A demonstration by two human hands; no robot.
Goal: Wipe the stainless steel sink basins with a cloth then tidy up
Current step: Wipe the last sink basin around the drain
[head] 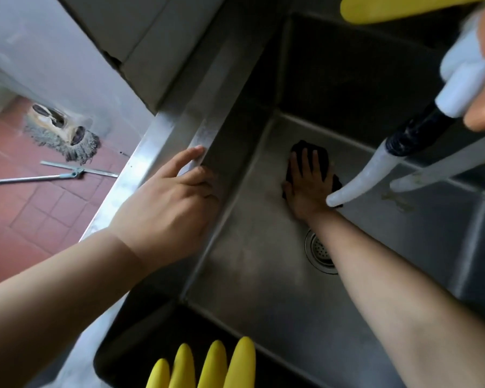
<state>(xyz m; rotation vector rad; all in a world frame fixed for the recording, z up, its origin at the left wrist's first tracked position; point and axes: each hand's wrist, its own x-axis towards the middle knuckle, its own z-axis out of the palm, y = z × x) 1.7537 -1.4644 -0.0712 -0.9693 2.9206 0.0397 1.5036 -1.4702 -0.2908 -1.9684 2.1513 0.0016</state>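
Right hand (308,189) flat, fingers spread, pressing dark cloth (324,155) beyond drain (319,252); left hand (171,200) relaxed, steadying on sink (207,133) rim. Best wiped with firm overlapping strokes drainward.

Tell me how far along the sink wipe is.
Mid-wipe. The right hand presses a dark cloth flat on the basin floor beyond the drain, while the left hand rests on the rim. Which parts are already wiped can't be told. Tidying is left: yellow gloves lie at the near edge.
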